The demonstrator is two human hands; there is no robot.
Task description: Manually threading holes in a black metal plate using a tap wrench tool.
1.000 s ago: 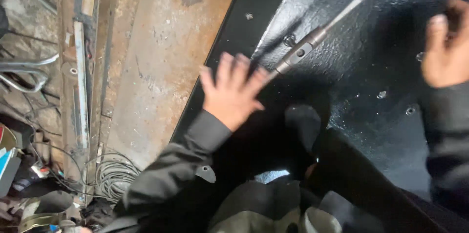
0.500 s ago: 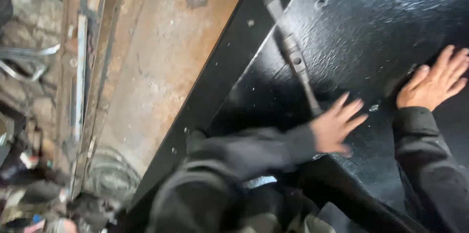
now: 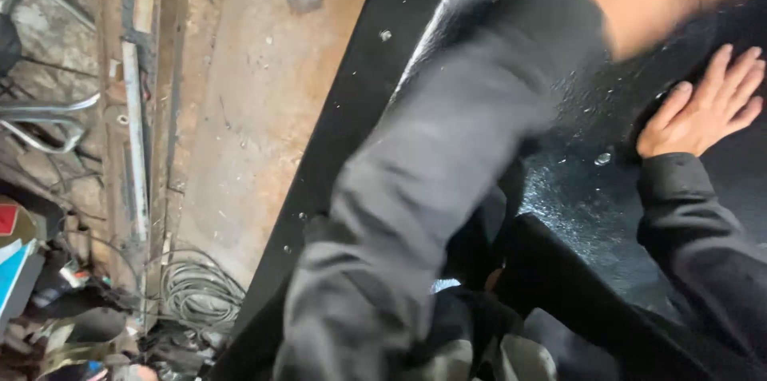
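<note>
here the right hand (image 3: 703, 113) lies flat, fingers spread, on the black panel (image 3: 575, 181).

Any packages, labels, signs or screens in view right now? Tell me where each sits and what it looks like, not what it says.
Flat package or board: far left edge, low among the clutter beside the rusty metal slab; angular, blue and white with a red patch above.
Small object: just right of it; red and white, too small to tell its kind.
No signs or screens visible; none on the black panel.

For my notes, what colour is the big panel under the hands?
Glossy black panel, seen from the head view.
</note>
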